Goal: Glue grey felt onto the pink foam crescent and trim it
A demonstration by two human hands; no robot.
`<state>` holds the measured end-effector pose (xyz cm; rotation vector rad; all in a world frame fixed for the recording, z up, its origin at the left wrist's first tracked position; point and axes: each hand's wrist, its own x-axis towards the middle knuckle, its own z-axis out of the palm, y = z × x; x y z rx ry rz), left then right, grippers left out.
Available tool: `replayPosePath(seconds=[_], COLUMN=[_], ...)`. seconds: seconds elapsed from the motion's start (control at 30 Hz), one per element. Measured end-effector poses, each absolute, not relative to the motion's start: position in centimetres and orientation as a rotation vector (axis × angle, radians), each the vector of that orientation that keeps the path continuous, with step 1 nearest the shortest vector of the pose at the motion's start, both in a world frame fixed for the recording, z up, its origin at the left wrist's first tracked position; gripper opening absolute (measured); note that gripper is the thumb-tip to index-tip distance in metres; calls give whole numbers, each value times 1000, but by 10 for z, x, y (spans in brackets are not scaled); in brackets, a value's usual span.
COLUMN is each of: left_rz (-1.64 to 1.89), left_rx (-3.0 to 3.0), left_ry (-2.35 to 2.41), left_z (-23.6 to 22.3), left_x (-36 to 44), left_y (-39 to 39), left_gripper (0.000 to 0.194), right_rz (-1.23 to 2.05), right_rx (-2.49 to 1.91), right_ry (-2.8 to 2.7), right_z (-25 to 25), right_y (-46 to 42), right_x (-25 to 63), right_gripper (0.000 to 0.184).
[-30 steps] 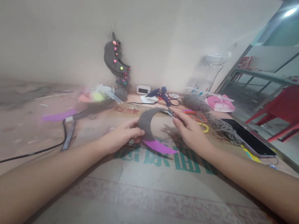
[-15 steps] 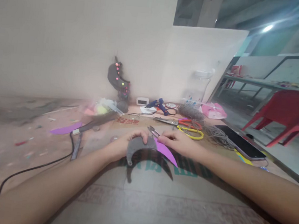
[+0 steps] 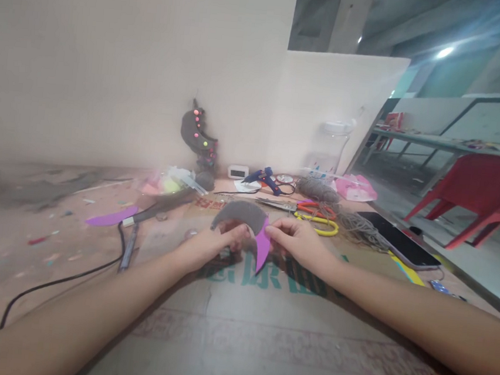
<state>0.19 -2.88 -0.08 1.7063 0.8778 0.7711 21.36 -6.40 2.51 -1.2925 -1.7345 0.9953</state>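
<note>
A crescent (image 3: 241, 211) wrapped in grey yarn is held up above the cardboard, its bare purple tip (image 3: 262, 250) pointing downward. My left hand (image 3: 220, 242) is closed on it from below, the fingers inside the curve and partly hidden. At the edge between grey wrapping and purple, my right hand (image 3: 296, 239) has its fingers pinched together. Whether those fingertips grip the purple part or a strand of yarn is too small to tell. Just beyond the right hand lie yellow-handled scissors (image 3: 326, 227) and an orange-handled cutting tool (image 3: 316, 210).
Cardboard (image 3: 234, 351) covers the work surface. Farther back are a blue glue gun (image 3: 269, 181), a grey yarn bundle (image 3: 318, 189), a clear jar (image 3: 330, 148) and a decorated crescent (image 3: 193, 132). A phone (image 3: 399, 240) lies right; a purple cutout (image 3: 112, 216) and a black cable (image 3: 59, 280) lie left.
The crescent has turned and risen, so its purple tip now points down instead of to the right. My left hand has shifted from its top to beneath it. My right hand stays near the purple part.
</note>
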Motion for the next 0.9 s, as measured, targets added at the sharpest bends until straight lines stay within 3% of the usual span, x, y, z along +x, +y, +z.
replayPosePath(seconds=[0.1,0.3,0.43,0.5,0.57,0.7,0.83,0.9], left_rz=[848,793,790,794,807,813,821,829], left_rx=[1583,1557,1563,1553,1533,1516,1530,1556], left_ry=[966,958,942,940,953,958,921,897], left_z=[-3,3,7,9,10,11,9,8], left_x=[2,3,5,6,7,9,8,8], left_y=[-27,-32,-34,-35,-36,-37,-36,-36], left_gripper=[43,39,38,38,38,39,41,42], right_rz=[1007,679,863,913,913,919,1129,1133], right_rx=[-1272,-1139,-1068,-1069,-1132,-1142,-1071,-1132], right_ry=[-1824,-1709,-1760,-1838,-1931,-1909,-1887,-1919], right_z=[19,20,17,14,13,13,14,14], right_y=[-66,-67,-64,-62,-60,-59,-60,-61], right_x=[213,218,219,218,217,214,212,212], right_gripper=[30,23,47,39,20,20,16,22])
